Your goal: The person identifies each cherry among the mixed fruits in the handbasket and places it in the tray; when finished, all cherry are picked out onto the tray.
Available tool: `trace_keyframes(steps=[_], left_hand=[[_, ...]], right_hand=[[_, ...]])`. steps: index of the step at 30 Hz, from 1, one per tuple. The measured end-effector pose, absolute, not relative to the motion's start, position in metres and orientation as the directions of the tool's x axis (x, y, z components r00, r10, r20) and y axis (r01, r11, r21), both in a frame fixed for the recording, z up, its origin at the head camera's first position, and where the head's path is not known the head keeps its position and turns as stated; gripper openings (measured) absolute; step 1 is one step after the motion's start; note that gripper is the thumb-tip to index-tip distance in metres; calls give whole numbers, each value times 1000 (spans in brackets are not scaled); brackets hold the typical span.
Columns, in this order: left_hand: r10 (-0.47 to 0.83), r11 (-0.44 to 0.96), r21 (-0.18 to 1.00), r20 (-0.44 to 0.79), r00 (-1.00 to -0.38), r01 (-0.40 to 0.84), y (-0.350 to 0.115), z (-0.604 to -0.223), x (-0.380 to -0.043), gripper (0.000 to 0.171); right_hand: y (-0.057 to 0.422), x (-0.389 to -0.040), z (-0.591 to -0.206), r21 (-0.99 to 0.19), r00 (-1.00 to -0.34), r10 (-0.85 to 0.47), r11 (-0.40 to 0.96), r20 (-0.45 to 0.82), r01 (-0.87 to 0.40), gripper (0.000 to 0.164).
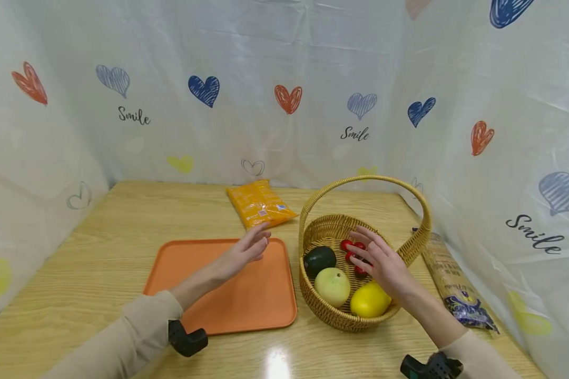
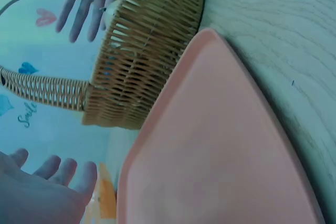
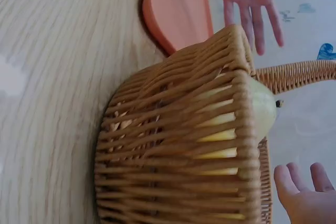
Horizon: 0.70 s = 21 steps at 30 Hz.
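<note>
My left hand [image 1: 241, 256] hovers over the orange tray [image 1: 227, 310], fingers extended, holding nothing. My right hand [image 1: 381, 261] is above the right side of the wicker basket [image 1: 327, 316], its fingers spread and grasping nothing. Inside the basket lie a dark green avocado-like fruit [image 1: 320, 260], a pale green round fruit [image 1: 332, 287], a yellow lemon-like fruit [image 1: 371, 300] and several small red fruits [image 1: 346, 245], partly hidden by the right hand. The basket's tall handle [image 1: 360, 178] arches over it. In the left wrist view, the tray [image 2: 210, 145] lies flat beside the basket.
Behind the tray lies an orange packet [image 1: 260, 203]. Right of the basket, a long printed bag [image 1: 457, 281] lies along the curtain. A white curtain [image 1: 246, 131] with hearts encloses the back and sides of the wooden table [image 1: 90, 252].
</note>
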State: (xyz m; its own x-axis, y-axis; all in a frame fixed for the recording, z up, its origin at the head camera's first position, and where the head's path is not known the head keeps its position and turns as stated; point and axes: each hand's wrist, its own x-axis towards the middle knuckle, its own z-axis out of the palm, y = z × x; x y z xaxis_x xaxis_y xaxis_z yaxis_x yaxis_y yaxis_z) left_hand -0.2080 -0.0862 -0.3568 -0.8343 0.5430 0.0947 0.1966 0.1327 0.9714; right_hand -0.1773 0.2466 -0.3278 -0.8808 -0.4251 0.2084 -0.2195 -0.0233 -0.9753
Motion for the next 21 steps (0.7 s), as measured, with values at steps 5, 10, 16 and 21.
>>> trace_keyframes(steps=[5,10,16,21], left_hand=[[571,145,962,108,-814,229,-81,-354,-204,62],[599,157,927,184,-779,340,-73,-344,-186,62],[670,127,897,237,-704,423,-54,-329,-167,65],[698,97,902,240,-675,421,-25,-323,-169,64]], right_hand=[[255,-172,-327,-969,-860,-452,-51,237,-240,49],[268,-159,-315,-943,-842,-444,-19,305,-331,46],[296,-144,-286,-862,-852,-137,-44,506,-505,32],[316,-155,-274,-880,-868,206,262,452,-396,26]])
